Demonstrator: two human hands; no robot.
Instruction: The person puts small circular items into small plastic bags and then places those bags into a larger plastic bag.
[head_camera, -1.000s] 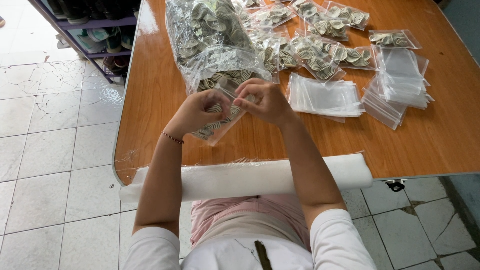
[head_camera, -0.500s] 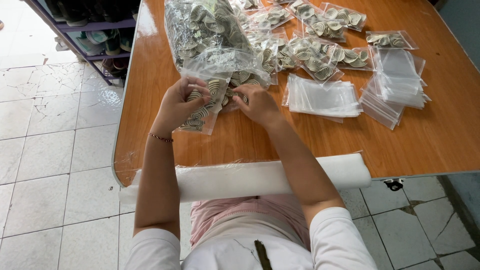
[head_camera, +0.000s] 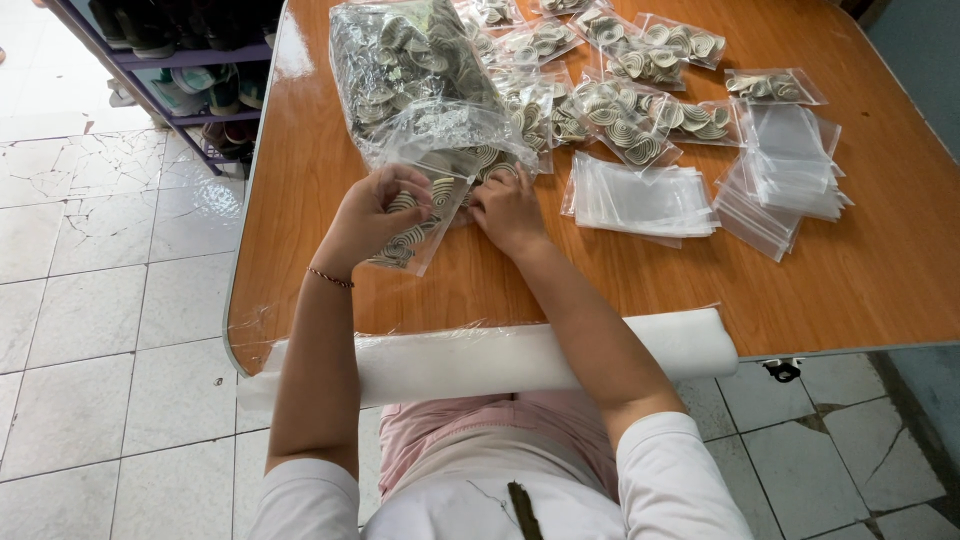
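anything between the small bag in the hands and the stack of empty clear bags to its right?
Head view: only the right hand and bare wooden table lie between the small filled bag and the stack of empty clear bags.

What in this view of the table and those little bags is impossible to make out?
- Head view: the right hand fingertips are buried under the big clear bag of spiral pieces, so what they pinch is hidden.
- The small bag held by the left hand: whether its mouth is sealed is too small to tell.
- The far packed bags are cut off by the top edge.
- The shelf contents are dark and blurred.
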